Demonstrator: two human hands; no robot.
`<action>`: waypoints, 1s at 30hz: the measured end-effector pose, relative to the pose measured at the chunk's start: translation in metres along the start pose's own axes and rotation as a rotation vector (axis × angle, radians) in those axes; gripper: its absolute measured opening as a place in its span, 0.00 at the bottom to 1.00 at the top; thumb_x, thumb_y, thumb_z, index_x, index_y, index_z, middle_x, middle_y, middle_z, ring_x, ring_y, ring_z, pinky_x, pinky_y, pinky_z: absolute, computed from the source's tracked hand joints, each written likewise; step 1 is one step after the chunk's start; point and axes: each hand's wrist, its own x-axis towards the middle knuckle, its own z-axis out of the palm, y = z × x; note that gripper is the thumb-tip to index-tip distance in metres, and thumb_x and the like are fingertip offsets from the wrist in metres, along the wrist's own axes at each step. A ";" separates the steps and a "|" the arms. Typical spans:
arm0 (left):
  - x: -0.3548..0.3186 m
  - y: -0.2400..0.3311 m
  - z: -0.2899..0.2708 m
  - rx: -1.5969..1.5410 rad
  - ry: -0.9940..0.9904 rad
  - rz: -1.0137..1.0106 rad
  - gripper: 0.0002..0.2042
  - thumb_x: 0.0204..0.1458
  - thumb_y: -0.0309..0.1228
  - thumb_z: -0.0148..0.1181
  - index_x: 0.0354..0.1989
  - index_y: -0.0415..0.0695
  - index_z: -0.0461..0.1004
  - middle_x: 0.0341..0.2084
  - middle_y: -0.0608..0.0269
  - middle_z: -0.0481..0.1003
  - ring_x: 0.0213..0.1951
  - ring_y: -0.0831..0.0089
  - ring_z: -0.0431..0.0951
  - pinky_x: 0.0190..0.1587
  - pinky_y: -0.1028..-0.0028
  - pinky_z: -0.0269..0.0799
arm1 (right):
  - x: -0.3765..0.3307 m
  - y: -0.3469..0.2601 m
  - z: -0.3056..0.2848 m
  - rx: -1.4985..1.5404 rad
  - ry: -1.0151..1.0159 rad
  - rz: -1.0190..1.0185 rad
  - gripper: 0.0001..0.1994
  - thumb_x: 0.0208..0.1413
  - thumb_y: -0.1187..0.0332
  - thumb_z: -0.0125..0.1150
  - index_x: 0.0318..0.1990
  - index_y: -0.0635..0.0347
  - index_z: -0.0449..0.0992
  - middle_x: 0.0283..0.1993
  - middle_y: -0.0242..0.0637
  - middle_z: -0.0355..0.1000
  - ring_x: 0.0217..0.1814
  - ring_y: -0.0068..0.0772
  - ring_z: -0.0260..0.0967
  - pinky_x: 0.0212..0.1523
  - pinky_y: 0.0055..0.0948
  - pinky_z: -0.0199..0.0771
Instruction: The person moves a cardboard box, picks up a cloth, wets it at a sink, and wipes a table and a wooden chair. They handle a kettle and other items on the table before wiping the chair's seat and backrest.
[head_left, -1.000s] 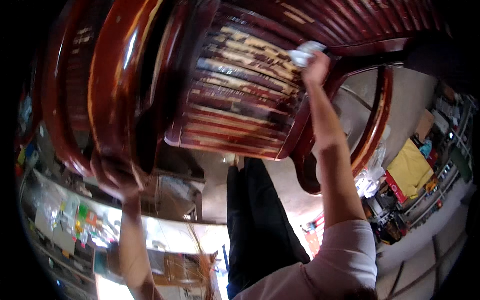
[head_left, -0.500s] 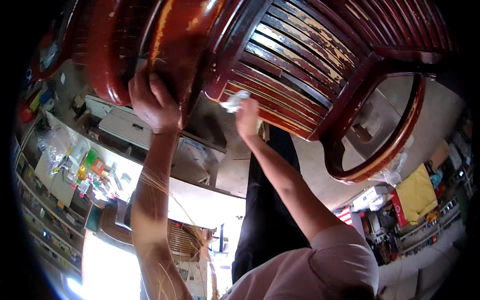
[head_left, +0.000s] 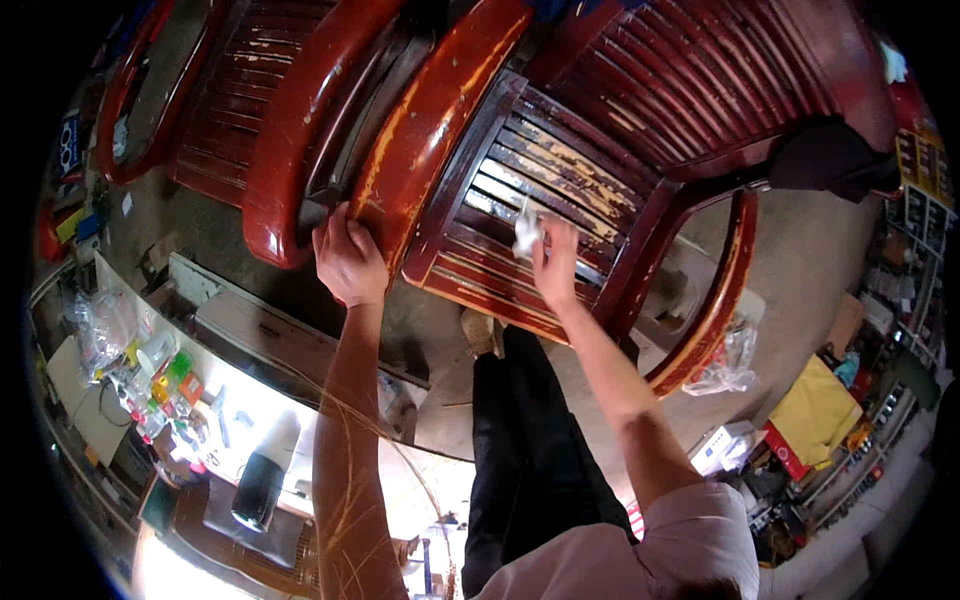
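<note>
A worn, red-brown wooden chair with a slatted seat point(head_left: 480, 265) stands before me, its finish peeled to pale wood on several slats. My right hand point(head_left: 556, 262) is closed on a crumpled white cloth or tissue point(head_left: 526, 228) over the seat slats. On the left, my left hand point(head_left: 350, 258) grips the front end of the chair's thick curved armrest point(head_left: 425, 130), fingers wrapped over its edge. The slatted backrest point(head_left: 690, 85) rises at the upper right. The opposite armrest point(head_left: 722, 320) curves down on the right, its edge scuffed.
Another red wooden chair point(head_left: 290, 150) is close by on the left. A dark cap point(head_left: 832, 160) sits at the chair's right back corner. A counter with bottles point(head_left: 175, 385) and a dark cylinder point(head_left: 262, 490) lies lower left. Yellow cloth point(head_left: 815, 410) covers boxes at right, near a clear plastic bag point(head_left: 730, 365).
My right hand has moved with the white cloth from the seat's front edge further in over the slats. My left hand stays on the armrest. The whole view has shifted.
</note>
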 end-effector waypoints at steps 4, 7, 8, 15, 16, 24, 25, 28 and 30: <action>0.001 -0.001 0.000 0.045 -0.040 -0.018 0.15 0.53 0.30 0.46 0.46 0.41 0.74 0.39 0.52 0.77 0.43 0.50 0.73 0.45 0.58 0.70 | 0.153 -0.072 -0.014 -0.097 0.121 -0.298 0.16 0.47 0.77 0.59 0.46 0.61 0.70 0.54 0.47 0.69 0.57 0.54 0.60 0.59 0.46 0.57; -0.001 -0.002 -0.001 0.074 -0.064 0.013 0.16 0.51 0.29 0.46 0.48 0.40 0.73 0.40 0.50 0.75 0.44 0.50 0.72 0.45 0.58 0.70 | 0.227 -0.103 0.023 -0.019 -0.041 -0.505 0.21 0.54 0.64 0.56 0.55 0.63 0.67 0.60 0.51 0.64 0.67 0.55 0.53 0.67 0.47 0.49; -0.001 -0.002 -0.002 0.046 -0.067 -0.006 0.16 0.51 0.29 0.46 0.48 0.40 0.73 0.39 0.49 0.75 0.44 0.50 0.72 0.45 0.58 0.70 | 0.241 -0.106 0.036 -0.095 -0.054 -0.537 0.24 0.57 0.60 0.54 0.58 0.64 0.65 0.61 0.53 0.63 0.68 0.56 0.52 0.68 0.48 0.49; 0.004 0.003 -0.007 0.004 -0.106 0.010 0.17 0.49 0.27 0.46 0.47 0.36 0.71 0.37 0.45 0.73 0.42 0.47 0.71 0.45 0.56 0.69 | 0.352 -0.082 0.048 -0.303 -0.160 -0.274 0.39 0.58 0.40 0.45 0.63 0.68 0.60 0.68 0.52 0.56 0.71 0.48 0.50 0.69 0.41 0.48; 0.005 0.004 -0.007 0.015 -0.102 0.001 0.17 0.49 0.27 0.46 0.47 0.36 0.71 0.37 0.45 0.73 0.42 0.47 0.71 0.45 0.55 0.68 | 0.358 -0.083 0.052 -0.346 -0.184 -0.227 0.41 0.56 0.38 0.45 0.64 0.68 0.59 0.68 0.51 0.55 0.71 0.47 0.50 0.69 0.41 0.48; 0.004 0.001 -0.005 -0.002 -0.115 0.012 0.18 0.50 0.30 0.45 0.47 0.35 0.70 0.37 0.42 0.73 0.40 0.44 0.71 0.44 0.53 0.68 | 0.391 -0.105 0.081 -0.657 -0.211 -0.022 0.47 0.53 0.31 0.40 0.64 0.71 0.60 0.70 0.54 0.53 0.72 0.46 0.51 0.69 0.39 0.48; 0.003 0.001 -0.005 -0.001 -0.115 0.016 0.18 0.50 0.31 0.45 0.47 0.35 0.70 0.37 0.42 0.73 0.40 0.44 0.71 0.44 0.53 0.68 | 0.406 -0.107 0.078 -0.657 -0.328 0.013 0.46 0.54 0.31 0.40 0.63 0.70 0.62 0.69 0.55 0.54 0.73 0.47 0.50 0.70 0.38 0.48; 0.004 0.000 -0.005 -0.006 -0.107 0.029 0.19 0.50 0.32 0.45 0.47 0.34 0.71 0.35 0.42 0.73 0.40 0.44 0.71 0.43 0.53 0.68 | 0.435 -0.111 0.078 -0.423 -0.537 0.241 0.43 0.55 0.31 0.35 0.63 0.61 0.65 0.71 0.45 0.52 0.75 0.48 0.44 0.72 0.39 0.44; 0.005 0.001 -0.006 -0.025 -0.120 0.026 0.18 0.49 0.31 0.45 0.46 0.34 0.71 0.34 0.42 0.73 0.39 0.44 0.71 0.43 0.53 0.68 | 0.432 -0.107 0.079 -0.611 -0.504 0.063 0.42 0.56 0.31 0.34 0.63 0.57 0.66 0.72 0.41 0.51 0.75 0.48 0.42 0.72 0.40 0.41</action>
